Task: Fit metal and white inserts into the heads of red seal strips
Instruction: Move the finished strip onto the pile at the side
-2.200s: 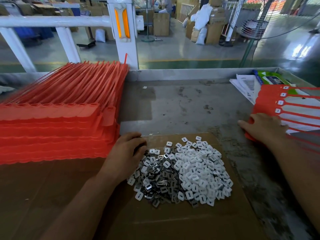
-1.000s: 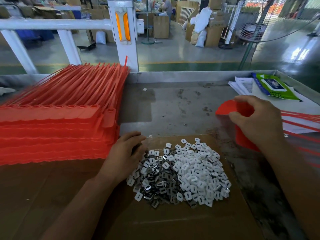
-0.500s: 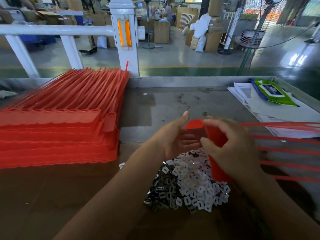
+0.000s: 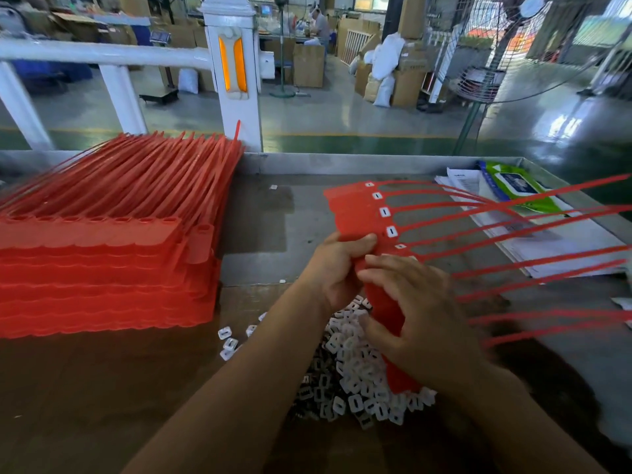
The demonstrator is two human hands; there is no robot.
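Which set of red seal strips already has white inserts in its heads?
The strip set held by the left hand and right hand: white inserts show in its heads. The stack on the left shows only empty holes.

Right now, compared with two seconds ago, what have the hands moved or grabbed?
The right hand took up the strip sheet and carried it from the right to the centre, over the insert pile. The left hand left the pile and grips the sheet's heads. The red stack and papers stayed put.
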